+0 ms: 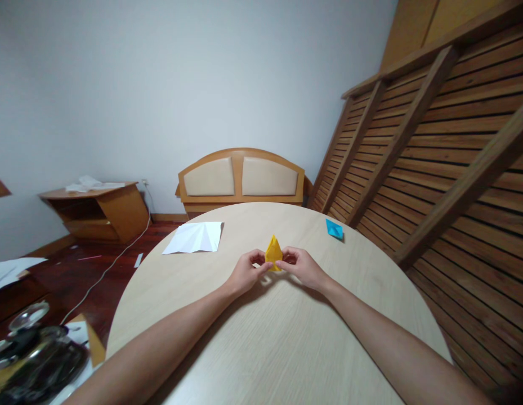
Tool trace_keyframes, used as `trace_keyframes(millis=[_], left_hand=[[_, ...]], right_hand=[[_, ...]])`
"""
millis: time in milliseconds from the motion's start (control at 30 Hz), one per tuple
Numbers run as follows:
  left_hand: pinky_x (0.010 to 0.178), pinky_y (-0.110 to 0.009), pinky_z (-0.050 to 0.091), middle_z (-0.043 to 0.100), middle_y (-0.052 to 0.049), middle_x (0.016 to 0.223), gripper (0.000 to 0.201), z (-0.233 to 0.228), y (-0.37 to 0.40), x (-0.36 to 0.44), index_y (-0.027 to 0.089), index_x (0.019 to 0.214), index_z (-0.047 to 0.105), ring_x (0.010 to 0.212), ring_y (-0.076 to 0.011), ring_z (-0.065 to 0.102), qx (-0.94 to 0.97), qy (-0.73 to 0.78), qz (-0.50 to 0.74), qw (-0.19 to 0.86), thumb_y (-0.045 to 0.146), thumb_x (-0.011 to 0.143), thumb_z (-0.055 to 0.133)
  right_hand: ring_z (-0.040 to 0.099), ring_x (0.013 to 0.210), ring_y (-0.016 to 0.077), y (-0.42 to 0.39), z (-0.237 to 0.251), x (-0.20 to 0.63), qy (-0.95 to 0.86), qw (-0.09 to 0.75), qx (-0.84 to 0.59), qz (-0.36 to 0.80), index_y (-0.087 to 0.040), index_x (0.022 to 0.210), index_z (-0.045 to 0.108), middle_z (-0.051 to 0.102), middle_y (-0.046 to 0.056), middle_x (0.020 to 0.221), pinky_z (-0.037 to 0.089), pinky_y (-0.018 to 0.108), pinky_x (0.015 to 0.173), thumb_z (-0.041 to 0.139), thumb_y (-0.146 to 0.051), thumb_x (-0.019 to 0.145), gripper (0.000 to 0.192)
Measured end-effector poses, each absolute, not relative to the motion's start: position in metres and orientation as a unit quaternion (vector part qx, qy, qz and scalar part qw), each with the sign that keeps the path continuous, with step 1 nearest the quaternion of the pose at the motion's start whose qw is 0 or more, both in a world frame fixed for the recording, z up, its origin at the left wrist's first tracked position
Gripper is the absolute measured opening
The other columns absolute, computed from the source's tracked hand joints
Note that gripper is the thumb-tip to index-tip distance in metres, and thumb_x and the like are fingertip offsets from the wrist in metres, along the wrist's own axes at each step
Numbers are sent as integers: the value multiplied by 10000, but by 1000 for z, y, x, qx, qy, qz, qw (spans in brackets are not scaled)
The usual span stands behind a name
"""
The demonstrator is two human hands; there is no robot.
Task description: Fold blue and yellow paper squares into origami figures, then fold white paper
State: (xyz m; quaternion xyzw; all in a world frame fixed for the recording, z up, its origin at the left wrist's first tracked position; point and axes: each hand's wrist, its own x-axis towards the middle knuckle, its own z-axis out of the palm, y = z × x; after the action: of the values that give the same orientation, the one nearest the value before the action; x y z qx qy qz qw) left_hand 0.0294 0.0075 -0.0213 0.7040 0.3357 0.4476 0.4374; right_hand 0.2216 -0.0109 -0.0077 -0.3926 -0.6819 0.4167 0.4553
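A small folded yellow paper [273,251] with a pointed top stands between my two hands, just over the middle of the round table. Its left edge is pinched by my left hand [249,271], thumb in front and fingers behind. On the other side my right hand [302,266] grips the lower right edge in the same way. Both thumbs show near the paper's base; the fingertips behind it are hidden. To the right, apart from my hands, lies a folded blue paper [334,229]. A creased white sheet [194,237] rests at the table's left.
The round wooden table [261,349] fills the space before me. A headboard [241,177] stands beyond it, and slatted wooden panels [417,152] lean at the right. On the left are a low cabinet [96,211], a white cable [113,265] on the floor and a cluttered box [94,337].
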Motion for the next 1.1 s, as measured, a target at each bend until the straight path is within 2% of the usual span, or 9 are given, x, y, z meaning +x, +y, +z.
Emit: trace_keyframes(millis=[133,267,467,733,900,1100], left_hand=[[690,-287,462,684,-67,785,383,-17,4,29,144,817,693,706,-174,585,721,342,425,428,522,762,703],[693,-282,460,709,-66,785,311,-14,1,28,143,829,729,709,-178,603,740,338,396,425,448,799,671],[680,-272,441,727,-61,820,273,-14,2,27,145,858,752,729,-185,611,747,340,374,431,393,808,648],[545,-230,342,651,-21,681,264,-20,3,27,126,828,736,557,-109,485,737,331,335,485,370,793,643],[565,-217,370,645,-15,686,211,-24,2,29,124,777,703,577,-100,500,721,330,338,506,333,750,690],[485,-193,303,609,7,636,323,-22,0,30,106,795,686,507,-76,457,707,370,331,503,416,725,742]], right_hand=[[623,717,171,-10,-10,222,-680,454,-390,424,-156,794,654,680,28,782,494,318,703,756,-487,743,350],[596,679,164,-9,-13,225,-689,443,-400,411,-160,745,640,658,13,738,470,300,653,779,-500,715,368],[587,667,165,-10,-13,226,-689,436,-403,415,-162,754,629,651,9,730,455,298,637,805,-480,690,369],[595,722,178,-11,-8,225,-709,427,-393,400,-156,800,692,676,31,781,463,313,695,768,-461,742,320],[540,644,146,-10,-11,226,-721,410,-403,386,-143,785,695,630,10,702,413,271,604,741,-481,771,341],[504,594,128,-12,-13,224,-728,407,-406,373,-133,734,682,600,-1,651,377,257,553,742,-525,753,397]])
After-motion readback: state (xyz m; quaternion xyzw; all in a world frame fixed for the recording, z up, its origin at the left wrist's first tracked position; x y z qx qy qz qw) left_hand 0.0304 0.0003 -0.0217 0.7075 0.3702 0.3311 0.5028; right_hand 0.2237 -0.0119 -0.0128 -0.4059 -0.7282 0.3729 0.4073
